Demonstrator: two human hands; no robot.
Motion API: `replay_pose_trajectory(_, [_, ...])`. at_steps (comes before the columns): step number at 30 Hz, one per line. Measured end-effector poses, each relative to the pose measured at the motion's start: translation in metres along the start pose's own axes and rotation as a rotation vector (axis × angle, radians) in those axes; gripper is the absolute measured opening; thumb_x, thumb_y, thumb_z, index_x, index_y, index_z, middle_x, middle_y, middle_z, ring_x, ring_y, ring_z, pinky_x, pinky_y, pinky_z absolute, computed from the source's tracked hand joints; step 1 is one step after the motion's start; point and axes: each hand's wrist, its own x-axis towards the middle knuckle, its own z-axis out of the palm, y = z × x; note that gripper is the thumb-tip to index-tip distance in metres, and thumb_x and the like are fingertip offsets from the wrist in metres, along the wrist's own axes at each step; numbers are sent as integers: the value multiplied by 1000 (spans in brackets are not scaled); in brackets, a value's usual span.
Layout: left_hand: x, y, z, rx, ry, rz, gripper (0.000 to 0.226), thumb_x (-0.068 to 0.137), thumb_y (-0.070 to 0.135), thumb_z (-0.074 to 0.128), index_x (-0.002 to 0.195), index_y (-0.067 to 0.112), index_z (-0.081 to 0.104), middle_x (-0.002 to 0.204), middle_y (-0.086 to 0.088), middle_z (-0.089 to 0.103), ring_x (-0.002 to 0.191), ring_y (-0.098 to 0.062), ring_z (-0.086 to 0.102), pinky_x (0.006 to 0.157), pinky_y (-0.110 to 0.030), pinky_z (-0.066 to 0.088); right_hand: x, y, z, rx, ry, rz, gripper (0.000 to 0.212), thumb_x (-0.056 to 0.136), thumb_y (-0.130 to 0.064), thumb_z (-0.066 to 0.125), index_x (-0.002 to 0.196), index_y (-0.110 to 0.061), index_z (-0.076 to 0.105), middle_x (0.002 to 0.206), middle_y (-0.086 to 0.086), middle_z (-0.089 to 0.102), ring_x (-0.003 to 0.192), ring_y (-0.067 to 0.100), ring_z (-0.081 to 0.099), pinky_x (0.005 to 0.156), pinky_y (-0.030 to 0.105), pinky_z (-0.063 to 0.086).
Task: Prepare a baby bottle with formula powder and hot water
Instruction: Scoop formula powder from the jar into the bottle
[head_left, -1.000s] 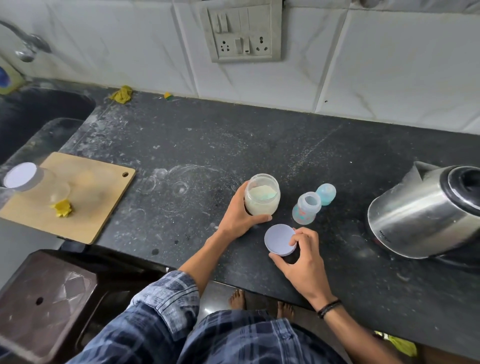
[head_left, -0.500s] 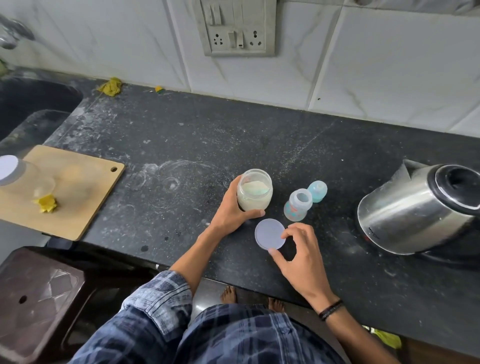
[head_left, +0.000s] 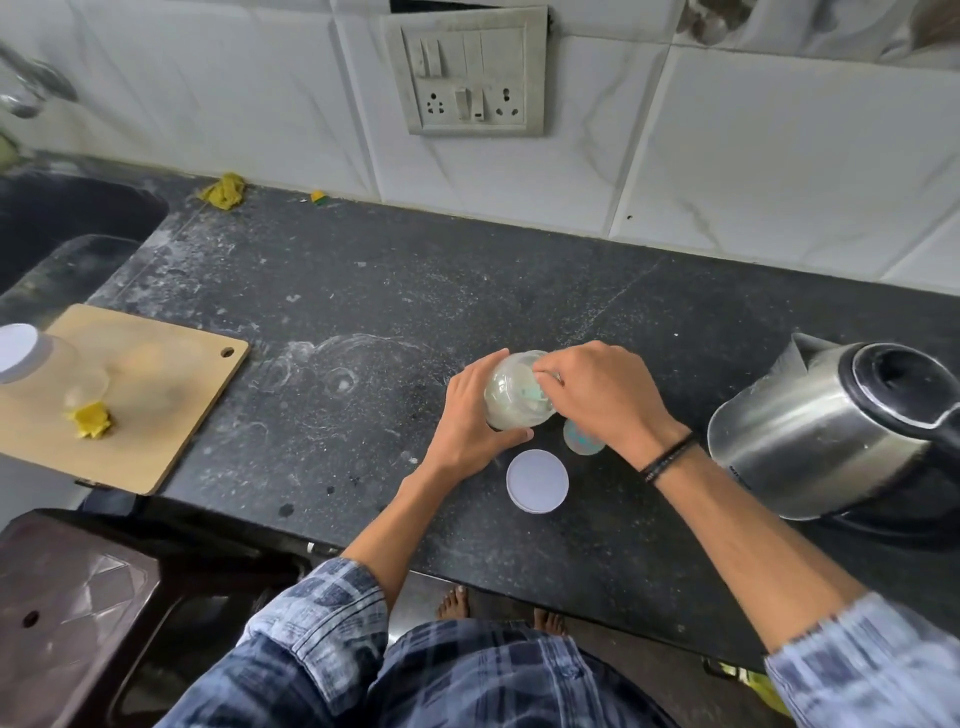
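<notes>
Since the powder has to be reached through its mouth, the left hand (head_left: 467, 421) wraps around the jar (head_left: 511, 400) at the centre of the frame and tips it toward the right, with the thumb along the near side. The right hand (head_left: 608, 395) comes in from the right, its fingers bunched at the jar's opening. A teal shape shows through the glass there, perhaps a scoop, but I cannot tell whether the fingers pinch it. Just below that hand and partly hidden by it sits the bottle (head_left: 582, 441), probably kept close so the powder has little way to travel. The lid (head_left: 537, 480) lies flat on the counter (head_left: 363, 291) just below, out of the way yet within reach. At the right edge waits the kettle (head_left: 810, 431), likely for the water step, which looks not yet begun.
</notes>
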Motion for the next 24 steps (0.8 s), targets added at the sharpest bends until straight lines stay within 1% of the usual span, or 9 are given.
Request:
replay_pose_trajectory(3, [-2,0,0,27,10,-3,102,65,28,93,151,28,37,143,20,38,127,-3,31,110,-26,25,7,-5,7,-44,-83,-81,28,103,-22,48,91,-14,73,88,3,63,87,30,62,64,37,38])
replay_pose_trajectory(5, [-4,-2,-1,40,11,-10,103,65,29,93,151,27,37,144,20,36,127,-2,29,109,-25,24,10,-2,14,-26,-139,-135,28,102,-16,48,86,-8,71,85,1,52,89,28,58,66,39,41])
replay_pose_trajectory(6, [-5,-3,-1,43,10,-14,104,65,30,93,152,26,37,146,19,37,129,-3,28,109,-26,24,12,0,18,-31,-166,-155,28,101,-14,49,84,-7,70,85,2,53,90,28,57,69,42,45])
replay_pose_trajectory(9, [-7,-6,-1,42,1,-30,104,66,31,93,153,26,37,151,12,39,134,-13,30,110,-30,27,18,3,24,-64,-257,-187,23,95,-8,52,84,-9,72,93,5,68,92,26,60,77,46,52])
replay_pose_trajectory(11, [-8,-7,-2,49,6,-20,103,66,31,93,153,25,38,151,9,39,134,-15,30,110,-32,28,21,0,23,-113,-367,-191,20,88,-2,53,78,-12,67,88,7,69,86,28,64,71,43,53])
replay_pose_trajectory(13, [-9,-5,-2,54,7,-7,103,66,30,93,153,24,38,150,8,40,134,-15,30,109,-30,27,21,-4,19,-195,-467,-189,22,88,4,54,76,-14,60,86,9,67,76,27,61,64,38,46])
replay_pose_trajectory(15, [-8,-3,-3,55,4,8,102,66,28,93,152,23,40,149,7,41,135,-15,29,109,-28,26,22,-7,16,-243,-515,-178,23,89,7,56,81,-14,60,94,12,67,77,29,59,64,36,41])
replay_pose_trajectory(19, [-8,-2,-2,58,5,29,100,66,27,93,151,22,41,147,7,42,134,-12,28,110,-27,25,24,-11,16,-292,-550,-161,16,95,2,59,106,-5,68,113,14,69,100,34,69,70,34,42])
replay_pose_trajectory(24, [-9,-1,-2,43,16,12,100,64,26,94,150,21,43,147,8,43,135,-12,29,107,-22,25,23,-13,15,-265,-573,-125,17,96,-1,60,112,-4,67,117,14,68,103,33,68,71,33,41])
